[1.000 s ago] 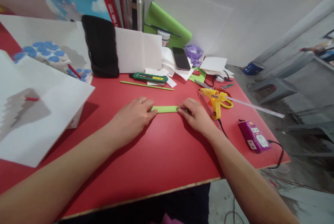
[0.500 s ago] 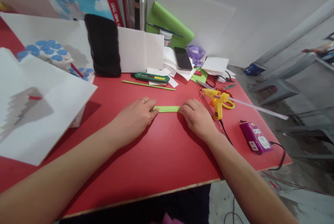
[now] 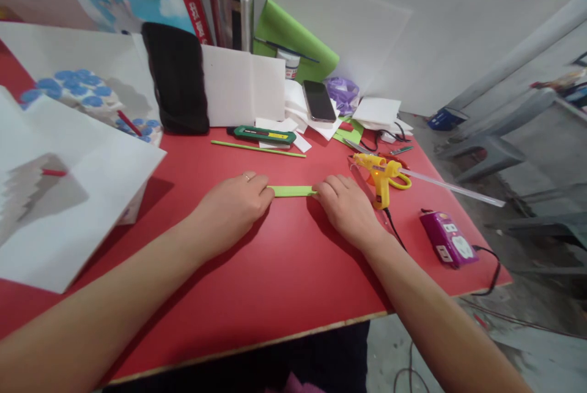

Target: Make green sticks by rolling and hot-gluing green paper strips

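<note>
A narrow light-green strip (image 3: 293, 191) lies flat on the red table (image 3: 275, 283), stretched between my hands. My left hand (image 3: 241, 203), with a ring on one finger, has its fingers closed on the strip's left end. At the right end, my right hand (image 3: 343, 203) pinches the strip with bent fingers. Beyond them lies a thin green stick (image 3: 257, 148), and behind that a green cutter (image 3: 262, 134) rests on white paper scraps.
Right of my hands are a yellow glue gun (image 3: 380, 176) with a long glue stick, scissors (image 3: 402, 181) and a purple power socket (image 3: 449, 239). White boards (image 3: 110, 197) stand at the left. A phone (image 3: 320, 101) lies at the back.
The green strip looks like one smooth band now, where a lengthwise line showed before. Both hands keep their grip, with the left fingers slightly shifted. The view has moved slightly.
</note>
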Demonstrator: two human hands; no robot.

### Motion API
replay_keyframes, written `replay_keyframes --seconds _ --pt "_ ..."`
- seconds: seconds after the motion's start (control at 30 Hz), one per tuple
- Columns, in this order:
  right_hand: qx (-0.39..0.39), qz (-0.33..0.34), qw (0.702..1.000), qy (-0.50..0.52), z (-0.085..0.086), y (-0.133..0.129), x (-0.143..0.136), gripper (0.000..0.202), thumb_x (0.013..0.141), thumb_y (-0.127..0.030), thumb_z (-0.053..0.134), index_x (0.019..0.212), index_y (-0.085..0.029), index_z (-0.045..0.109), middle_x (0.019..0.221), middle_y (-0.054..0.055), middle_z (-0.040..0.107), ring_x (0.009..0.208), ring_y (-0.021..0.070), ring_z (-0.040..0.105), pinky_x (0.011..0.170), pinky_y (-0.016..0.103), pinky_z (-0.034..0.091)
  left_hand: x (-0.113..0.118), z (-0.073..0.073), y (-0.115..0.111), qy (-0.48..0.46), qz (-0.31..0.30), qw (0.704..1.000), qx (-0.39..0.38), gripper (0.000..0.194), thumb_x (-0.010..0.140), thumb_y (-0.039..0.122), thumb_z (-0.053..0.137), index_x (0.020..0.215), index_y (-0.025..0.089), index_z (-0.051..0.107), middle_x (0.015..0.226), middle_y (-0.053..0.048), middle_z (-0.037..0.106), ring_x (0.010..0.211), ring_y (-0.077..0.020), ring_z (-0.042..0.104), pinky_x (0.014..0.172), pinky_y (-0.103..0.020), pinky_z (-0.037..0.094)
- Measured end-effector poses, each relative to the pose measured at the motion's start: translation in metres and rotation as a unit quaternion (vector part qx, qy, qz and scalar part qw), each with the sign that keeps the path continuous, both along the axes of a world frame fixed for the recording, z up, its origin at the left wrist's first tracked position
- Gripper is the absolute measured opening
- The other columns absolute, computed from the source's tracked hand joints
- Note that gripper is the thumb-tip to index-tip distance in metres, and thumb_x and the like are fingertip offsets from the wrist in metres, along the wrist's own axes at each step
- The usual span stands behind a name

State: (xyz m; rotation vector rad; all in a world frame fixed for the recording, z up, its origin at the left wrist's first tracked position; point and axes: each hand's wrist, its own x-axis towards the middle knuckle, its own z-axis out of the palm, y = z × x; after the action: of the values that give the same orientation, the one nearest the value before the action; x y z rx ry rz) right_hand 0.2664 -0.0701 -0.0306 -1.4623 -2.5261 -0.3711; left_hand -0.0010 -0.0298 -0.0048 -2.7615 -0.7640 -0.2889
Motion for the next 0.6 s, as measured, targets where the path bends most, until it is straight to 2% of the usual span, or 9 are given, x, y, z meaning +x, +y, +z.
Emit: replay_keyframes --seconds 0.2,0.4,0.47,0.6 --pt "-0.027 0.007 0.999 0.026 -0.001 0.002 0.0 0.023 0.102 -0.008 0.044 0.102 -0.017 0.065 0.1 0.011 0.065 0.089 0.0263 0.05 0.079 0.038 0.038 -0.001 -0.001 0.002 -0.013 0.002 1.0 -0.009 0.021 0.089 -0.001 0.054 0.083 0.013 0.069 0.082 -0.01 0.062 0.071 -0.0251 0.053 0.063 -0.037 0.04" --pt "-0.042 -0.002 0.998 0.051 -0.001 0.002 0.0 0.022 0.104 -0.011 0.043 0.101 -0.018 0.064 0.099 0.01 0.064 0.09 0.0262 0.05 0.08 0.038 0.037 -0.007 0.002 0.009 -0.029 0.059 0.985 -0.158 0.024 0.096 0.005 0.048 0.088 0.015 0.069 0.09 -0.009 0.062 0.078 -0.0233 0.055 0.066 -0.036 0.038" --pt "-0.039 -0.004 0.998 0.047 -0.001 0.003 0.0 0.021 0.104 -0.012 0.044 0.101 -0.018 0.064 0.099 0.01 0.065 0.09 0.0263 0.05 0.079 0.038 0.036 -0.008 0.003 0.011 -0.034 0.063 0.981 -0.183 0.026 0.097 0.005 0.046 0.088 0.015 0.069 0.092 -0.01 0.062 0.078 -0.0226 0.055 0.066 -0.036 0.037" --pt "-0.037 -0.007 0.999 0.034 -0.001 0.003 0.0 0.023 0.102 -0.008 0.043 0.1 -0.018 0.064 0.099 0.011 0.065 0.089 0.027 0.05 0.078 0.039 0.035 -0.007 0.006 0.009 -0.025 0.047 0.985 -0.166 0.027 0.097 0.005 0.045 0.085 0.014 0.067 0.091 -0.011 0.062 0.076 -0.0226 0.052 0.067 -0.037 0.038"
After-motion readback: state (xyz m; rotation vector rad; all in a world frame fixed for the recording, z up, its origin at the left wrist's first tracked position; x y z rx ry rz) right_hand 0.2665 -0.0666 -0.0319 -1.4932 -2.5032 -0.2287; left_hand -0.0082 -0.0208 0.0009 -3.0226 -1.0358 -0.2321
